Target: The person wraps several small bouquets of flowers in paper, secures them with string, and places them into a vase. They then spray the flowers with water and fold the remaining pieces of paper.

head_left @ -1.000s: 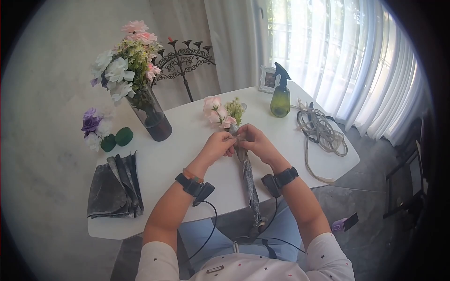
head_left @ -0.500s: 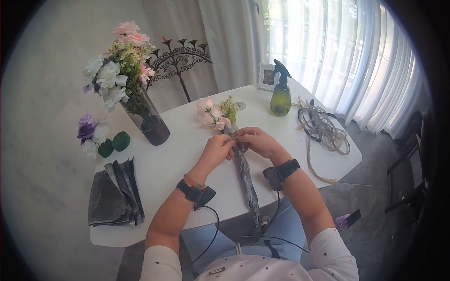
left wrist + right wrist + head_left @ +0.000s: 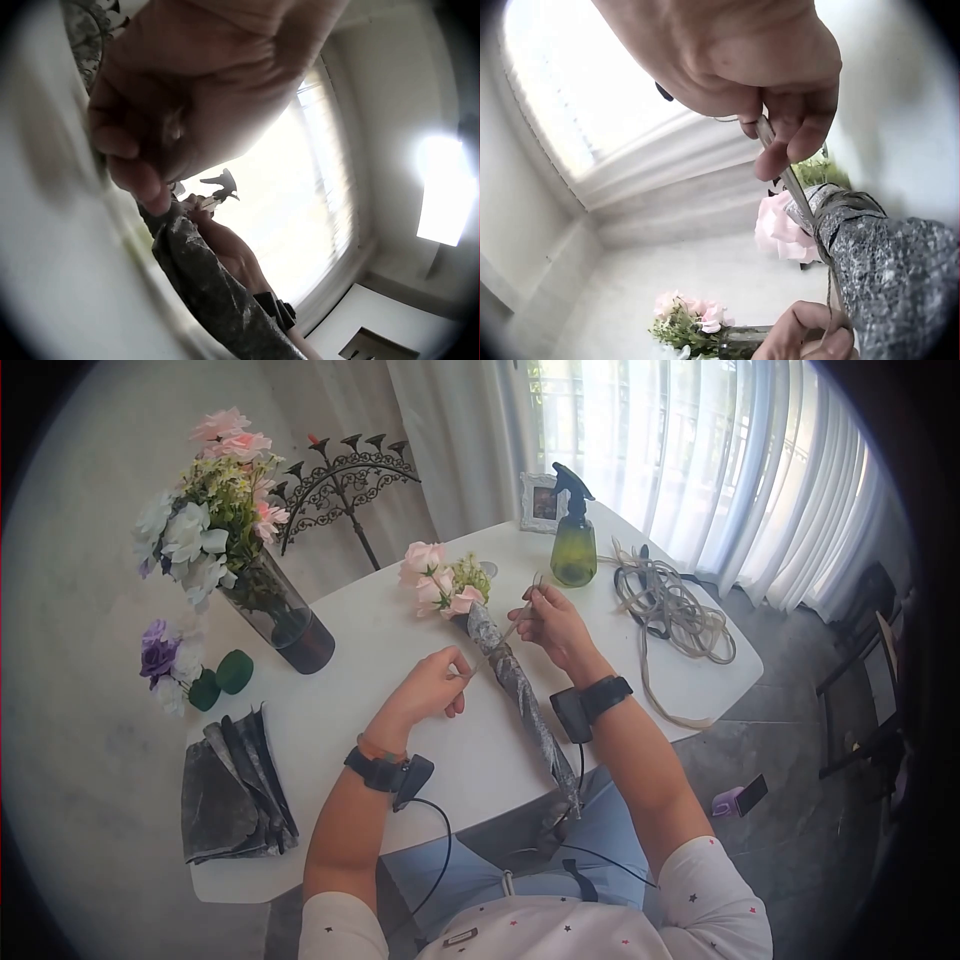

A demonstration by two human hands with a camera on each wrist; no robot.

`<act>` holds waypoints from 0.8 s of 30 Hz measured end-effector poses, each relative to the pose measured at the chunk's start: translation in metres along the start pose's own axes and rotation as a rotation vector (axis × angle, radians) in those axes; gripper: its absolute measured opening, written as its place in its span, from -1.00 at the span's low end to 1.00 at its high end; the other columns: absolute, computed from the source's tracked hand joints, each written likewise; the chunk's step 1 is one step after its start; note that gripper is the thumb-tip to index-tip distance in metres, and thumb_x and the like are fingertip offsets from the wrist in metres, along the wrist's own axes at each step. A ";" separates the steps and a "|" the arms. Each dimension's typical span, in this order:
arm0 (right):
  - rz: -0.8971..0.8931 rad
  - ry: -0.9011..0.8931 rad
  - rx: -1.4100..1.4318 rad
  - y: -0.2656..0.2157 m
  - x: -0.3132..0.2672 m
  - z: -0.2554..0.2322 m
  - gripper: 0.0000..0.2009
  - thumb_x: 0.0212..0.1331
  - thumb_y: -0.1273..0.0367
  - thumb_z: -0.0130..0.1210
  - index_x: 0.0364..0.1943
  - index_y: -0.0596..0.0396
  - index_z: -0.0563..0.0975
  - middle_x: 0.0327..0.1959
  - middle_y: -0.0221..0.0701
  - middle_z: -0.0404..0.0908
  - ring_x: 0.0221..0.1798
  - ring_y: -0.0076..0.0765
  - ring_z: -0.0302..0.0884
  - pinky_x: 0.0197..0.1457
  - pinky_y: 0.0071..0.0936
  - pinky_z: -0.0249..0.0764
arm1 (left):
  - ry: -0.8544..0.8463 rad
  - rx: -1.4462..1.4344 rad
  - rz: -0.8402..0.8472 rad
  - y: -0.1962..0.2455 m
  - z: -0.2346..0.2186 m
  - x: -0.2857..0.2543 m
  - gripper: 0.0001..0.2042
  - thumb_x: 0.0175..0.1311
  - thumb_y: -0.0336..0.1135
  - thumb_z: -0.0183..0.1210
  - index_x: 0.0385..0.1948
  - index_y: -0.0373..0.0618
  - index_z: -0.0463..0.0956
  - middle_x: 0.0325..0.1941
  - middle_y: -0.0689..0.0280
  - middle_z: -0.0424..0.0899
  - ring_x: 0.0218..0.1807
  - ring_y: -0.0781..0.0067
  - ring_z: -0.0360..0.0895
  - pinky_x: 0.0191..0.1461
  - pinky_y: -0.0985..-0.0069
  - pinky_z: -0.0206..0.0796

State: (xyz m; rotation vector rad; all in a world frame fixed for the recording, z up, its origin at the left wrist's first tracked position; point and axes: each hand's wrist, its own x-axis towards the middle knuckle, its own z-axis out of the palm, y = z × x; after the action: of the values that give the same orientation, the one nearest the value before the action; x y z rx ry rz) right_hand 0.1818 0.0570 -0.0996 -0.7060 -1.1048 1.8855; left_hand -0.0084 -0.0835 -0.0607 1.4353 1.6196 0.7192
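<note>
A bunch of pink flowers (image 3: pixel 432 580) with small green sprigs has its long lower part wrapped in mottled grey material (image 3: pixel 515 690), reaching past the table's front edge. Pale ribbon or cord (image 3: pixel 795 191) circles the wrap near the flowers. In the head view my right hand (image 3: pixel 550 628) pinches one end, just right of the wrap. My left hand (image 3: pixel 430 685), left of the wrap, has thumb and fingers pinched on the other end, which shows as a twisted strand (image 3: pixel 829 296) in the right wrist view.
On the white table (image 3: pixel 400 750) stand a tall glass vase (image 3: pixel 290 625) of flowers, a green spray bottle (image 3: pixel 574 550) and a picture frame (image 3: pixel 543 503). Coiled ribbon (image 3: pixel 670 610) lies at the right, folded dark sheets (image 3: pixel 235 790) at the left, near purple and white flowers (image 3: pixel 165 660).
My hands were together over the wrap and have moved apart, the left down and to the left, the right up and to the right. The head view has shifted slightly.
</note>
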 end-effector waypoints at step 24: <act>-0.025 -0.581 -0.641 -0.003 -0.023 0.024 -0.90 0.21 0.39 0.08 -0.27 0.11 0.52 -0.49 -0.55 0.49 -0.45 -0.69 0.38 -0.42 -0.68 0.30 | 0.123 -0.585 0.287 -0.002 0.011 0.007 -0.83 0.20 -0.31 0.20 -0.26 -0.14 0.49 -0.39 0.42 0.58 -0.33 0.69 0.46 -0.26 0.68 0.30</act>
State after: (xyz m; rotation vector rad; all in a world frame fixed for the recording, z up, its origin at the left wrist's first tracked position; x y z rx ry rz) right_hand 0.1755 0.0279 -0.0849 -0.4711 -2.1294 1.7536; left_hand 0.0005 -0.0787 -0.0693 1.2070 1.1538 1.3410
